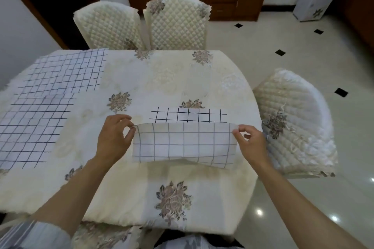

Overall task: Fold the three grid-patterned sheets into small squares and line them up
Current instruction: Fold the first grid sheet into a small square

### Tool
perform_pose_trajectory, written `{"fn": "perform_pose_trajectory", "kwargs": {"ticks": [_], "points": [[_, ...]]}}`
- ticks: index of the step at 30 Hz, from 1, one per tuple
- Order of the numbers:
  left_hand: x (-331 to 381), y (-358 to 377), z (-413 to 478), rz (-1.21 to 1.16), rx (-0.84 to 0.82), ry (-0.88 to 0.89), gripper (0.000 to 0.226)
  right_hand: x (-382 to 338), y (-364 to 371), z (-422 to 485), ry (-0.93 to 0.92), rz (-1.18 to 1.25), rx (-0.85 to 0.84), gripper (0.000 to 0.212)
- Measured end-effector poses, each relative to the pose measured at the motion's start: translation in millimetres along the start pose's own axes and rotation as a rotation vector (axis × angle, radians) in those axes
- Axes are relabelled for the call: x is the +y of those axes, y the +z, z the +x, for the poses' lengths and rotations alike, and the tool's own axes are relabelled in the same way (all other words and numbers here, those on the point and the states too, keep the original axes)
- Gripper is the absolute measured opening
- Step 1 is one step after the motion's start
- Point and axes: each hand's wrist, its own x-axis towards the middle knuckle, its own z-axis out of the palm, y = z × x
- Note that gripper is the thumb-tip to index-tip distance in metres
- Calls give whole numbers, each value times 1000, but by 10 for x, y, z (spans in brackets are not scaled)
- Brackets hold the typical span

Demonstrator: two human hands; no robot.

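Observation:
A grid-patterned sheet [185, 143] lies in front of me on the table, its near half lifted and folded over toward its far half, which still shows flat at the back. My left hand [114, 137] pinches the lifted edge's left corner. My right hand [250, 143] pinches its right corner. Two more grid-patterned sheets lie unfolded on the table's left side: one at the far left [64, 70], the other [30, 129] nearer me and overlapping it.
The table [162, 79] wears a cream cloth with flower motifs. Two quilted chairs [176, 22] stand at its far side, and another chair [295, 123] is at its right edge. Tiled floor lies to the right.

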Motion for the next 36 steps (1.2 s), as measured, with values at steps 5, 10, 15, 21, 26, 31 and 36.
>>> {"fn": "perform_pose_trajectory", "kwargs": {"ticks": [5, 10, 15, 21, 26, 31, 36], "points": [[-4, 51, 196, 25, -22, -13, 5, 21, 52, 194, 29, -3, -3, 9], [-74, 244, 599, -39, -43, -5, 4, 29, 131, 367, 82, -75, 15, 9], [-229, 497, 858, -100, -52, 16, 3, -56, 210, 531, 95, -173, 48, 10], [-318, 726, 930, -142, -112, -26, 5, -41, 303, 569, 139, -217, 99, 4], [-377, 894, 948, -151, -163, -68, 5, 90, 374, 660, 184, -251, 89, 6], [-389, 1020, 1014, -148, -174, -100, 5, 153, 463, 802, 202, -281, 57, 7], [-410, 1093, 1063, -135, -155, -168, 5, 256, 536, 1001, 214, -292, 19, 7]]}}
